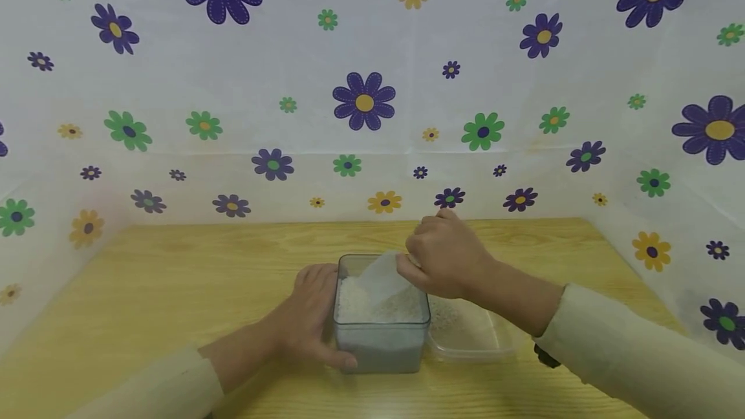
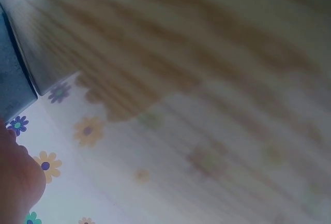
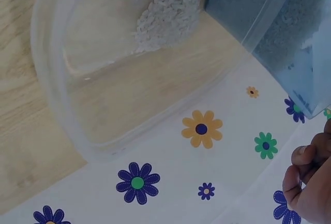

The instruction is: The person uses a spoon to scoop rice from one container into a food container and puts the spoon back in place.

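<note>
Lower centre of my view: left hand (image 1: 314,319) spread against the rice tub (image 1: 381,349), right hand (image 1: 453,256) tight round a translucent scoop (image 1: 379,280)!

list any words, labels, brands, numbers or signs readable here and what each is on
None: no readable text shows in any view.
The grey-blue container, clear container and scoop show no legible marking.
The backdrop shows only printed flowers.
The dark object beneath the right sleeve is too small and covered to tell.
</note>
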`<state>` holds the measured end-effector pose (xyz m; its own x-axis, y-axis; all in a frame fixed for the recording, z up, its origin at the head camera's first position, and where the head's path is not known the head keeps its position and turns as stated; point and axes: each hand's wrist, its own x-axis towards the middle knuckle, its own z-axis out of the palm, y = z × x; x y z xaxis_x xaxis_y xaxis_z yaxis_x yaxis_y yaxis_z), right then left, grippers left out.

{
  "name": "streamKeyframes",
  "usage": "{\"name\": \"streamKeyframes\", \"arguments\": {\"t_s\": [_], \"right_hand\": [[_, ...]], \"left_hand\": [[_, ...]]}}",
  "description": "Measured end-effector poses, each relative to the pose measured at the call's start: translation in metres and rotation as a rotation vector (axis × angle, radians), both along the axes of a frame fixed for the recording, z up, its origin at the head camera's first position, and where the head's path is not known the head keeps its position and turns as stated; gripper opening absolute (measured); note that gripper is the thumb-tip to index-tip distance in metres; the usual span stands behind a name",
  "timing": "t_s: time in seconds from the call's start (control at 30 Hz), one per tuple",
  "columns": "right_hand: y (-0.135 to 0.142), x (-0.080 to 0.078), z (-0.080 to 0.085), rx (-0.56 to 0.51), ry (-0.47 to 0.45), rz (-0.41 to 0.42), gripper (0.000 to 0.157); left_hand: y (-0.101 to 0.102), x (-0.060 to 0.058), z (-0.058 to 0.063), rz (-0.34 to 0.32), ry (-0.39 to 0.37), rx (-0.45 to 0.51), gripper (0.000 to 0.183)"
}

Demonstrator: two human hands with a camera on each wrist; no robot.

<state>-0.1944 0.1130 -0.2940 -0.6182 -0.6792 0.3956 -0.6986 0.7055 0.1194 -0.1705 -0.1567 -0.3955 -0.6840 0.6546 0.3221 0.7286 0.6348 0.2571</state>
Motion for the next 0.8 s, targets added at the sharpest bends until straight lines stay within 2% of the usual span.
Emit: {"name": "streamKeyframes", "arguments": {"t_s": [0.2, 0.4, 0.8], "right_hand": [[-0.0028, 0.0029, -0.0058, -0.113, -0.08, 0.028, 0.042], [-0.0041, 0.0055, -0.0104, -0.259, -0.237, 0.059, 0.042], [0.0001, 0.009, -0.0108, -0.361, -0.487, -0.112, 0.046]], "left_hand": [[-0.0008, 0.0004, 0.0002, -0.003, 0.003, 0.003, 0.12], [-0.0018, 0.0007, -0.0012, 0.005, -0.002, 0.005, 0.12], [-0.0024, -0.001, -0.0034, -0.003, 0.012, 0.013, 0.119]]}}
